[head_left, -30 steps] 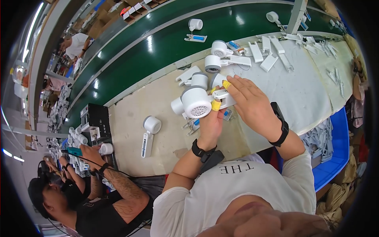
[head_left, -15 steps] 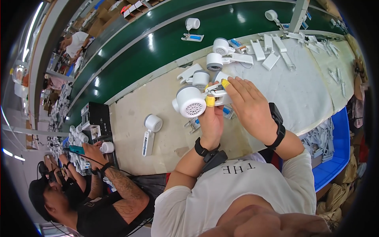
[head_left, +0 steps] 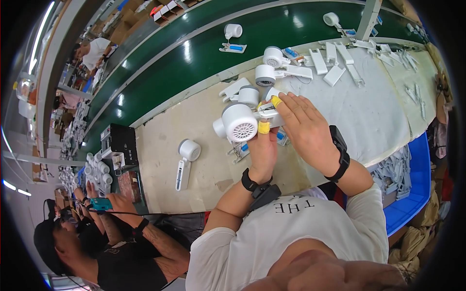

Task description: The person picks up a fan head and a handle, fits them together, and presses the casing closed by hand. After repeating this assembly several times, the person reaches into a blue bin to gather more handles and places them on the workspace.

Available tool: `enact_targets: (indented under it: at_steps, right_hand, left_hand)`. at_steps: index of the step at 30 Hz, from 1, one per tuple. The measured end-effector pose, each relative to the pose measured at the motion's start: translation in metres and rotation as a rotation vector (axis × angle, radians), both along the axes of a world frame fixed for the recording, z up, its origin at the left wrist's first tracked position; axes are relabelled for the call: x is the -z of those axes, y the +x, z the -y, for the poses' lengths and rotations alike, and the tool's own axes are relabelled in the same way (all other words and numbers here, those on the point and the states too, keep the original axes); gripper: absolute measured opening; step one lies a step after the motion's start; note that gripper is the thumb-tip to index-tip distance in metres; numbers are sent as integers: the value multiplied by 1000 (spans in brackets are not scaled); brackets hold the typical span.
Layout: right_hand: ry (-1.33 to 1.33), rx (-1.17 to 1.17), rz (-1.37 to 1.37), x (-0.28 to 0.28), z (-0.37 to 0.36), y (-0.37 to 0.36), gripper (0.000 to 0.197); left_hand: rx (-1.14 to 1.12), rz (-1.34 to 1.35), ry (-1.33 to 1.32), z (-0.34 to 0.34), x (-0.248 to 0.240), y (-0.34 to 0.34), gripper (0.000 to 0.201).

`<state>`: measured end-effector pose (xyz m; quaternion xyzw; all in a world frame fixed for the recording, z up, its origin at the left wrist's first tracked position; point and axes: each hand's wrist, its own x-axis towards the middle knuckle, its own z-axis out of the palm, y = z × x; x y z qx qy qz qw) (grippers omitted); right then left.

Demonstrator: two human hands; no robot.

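Note:
A white handheld fan with a round grilled head is held up in front of me, its head to the left. My left hand grips it from below where the handle meets the head, a yellow finger cot on the thumb. Over the far end of the handle lies my right hand, its long fingers straight and close together, a yellow cot on the index; its thumb is hidden. Beneath the fan, a small part with a blue battery rests on the table, partly covered by my hands.
More fans and white handle shells lie on the far side of the table. One fan sits at left. Beyond runs a green conveyor. A blue bin stands at right. At left a co-worker holds a teal power tool.
The fan in my hands has shifted slightly right and turned a little. Parts on the conveyor have moved slightly left. The co-worker's hands and teal tool have moved down, away from the black machine.

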<state>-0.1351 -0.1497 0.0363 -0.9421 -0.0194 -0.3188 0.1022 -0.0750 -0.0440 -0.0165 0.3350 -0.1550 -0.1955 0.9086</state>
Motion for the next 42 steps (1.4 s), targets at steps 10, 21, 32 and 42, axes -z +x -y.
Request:
enact_targets:
  at_steps: [10, 21, 32, 42]
  right_hand:
    - [6, -4, -13, -1, 0, -1, 55]
    - [17, 4, -3, 4, -1, 2, 55]
    - [584, -103, -176, -1, 22, -15, 47]
    - [993, -237, -265, -5, 11, -23, 32]
  left_hand:
    - [-18, -32, -2, -1, -5, 0, 41]
    - [-32, -52, 74, -1, -1, -2, 41]
    - [16, -40, -70, -21, -8, 20, 32]
    - [78, -31, -48, -16, -27, 8, 38]
